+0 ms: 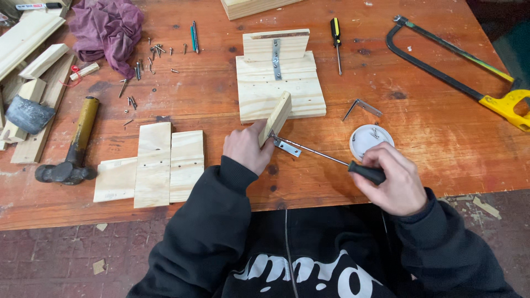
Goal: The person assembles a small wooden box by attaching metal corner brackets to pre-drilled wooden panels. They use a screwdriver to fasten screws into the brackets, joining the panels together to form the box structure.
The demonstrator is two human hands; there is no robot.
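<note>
My left hand (247, 148) grips a small pale wood block (276, 117), held on edge against a square wooden board (280, 92). A metal angle bracket (287, 147) sits at the block's lower end. My right hand (391, 180) holds a black-handled screwdriver (331, 157); its thin shaft runs left and its tip meets the bracket. On the board's far side stands another wood piece (275, 44) fixed with a flat metal strap (276, 58).
A white lid (371, 138) with screws and a loose angle bracket (360, 107) lie right of the board. A hacksaw (458, 63) lies far right, a second screwdriver (337, 41) behind. Left: wood panels (152, 165), hammer (72, 149), scattered screws (144, 63), purple cloth (107, 27), wood offcuts (27, 60).
</note>
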